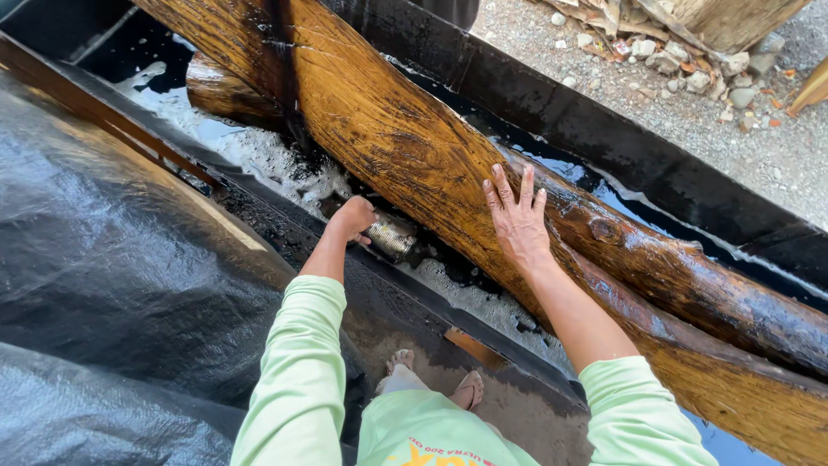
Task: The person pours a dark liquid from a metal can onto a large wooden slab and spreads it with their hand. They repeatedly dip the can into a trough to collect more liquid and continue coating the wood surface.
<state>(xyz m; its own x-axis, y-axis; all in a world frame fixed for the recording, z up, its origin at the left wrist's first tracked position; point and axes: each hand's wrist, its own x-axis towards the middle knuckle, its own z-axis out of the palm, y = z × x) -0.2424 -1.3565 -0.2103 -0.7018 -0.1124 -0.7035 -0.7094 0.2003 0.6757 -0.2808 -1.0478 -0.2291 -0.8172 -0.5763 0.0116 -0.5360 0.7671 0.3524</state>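
Note:
My left hand (352, 217) grips a small metal can (390, 237) down in a long black trough (552, 108) of dark foamy liquid (259, 151). My right hand (516, 220) lies flat with fingers spread on a big wet brown log (388, 129) that runs diagonally through the trough. A second wet log (690, 276) lies beside it on the far side, and the end of another log (224, 91) shows at the upper left. The can sits just under the near edge of the big log.
Black plastic sheeting (112, 259) covers the ground at the left. My bare feet (435, 384) stand on dirt by the trough's near wall (414, 306). Gravel, stones and wood scraps (681, 78) lie beyond the far wall.

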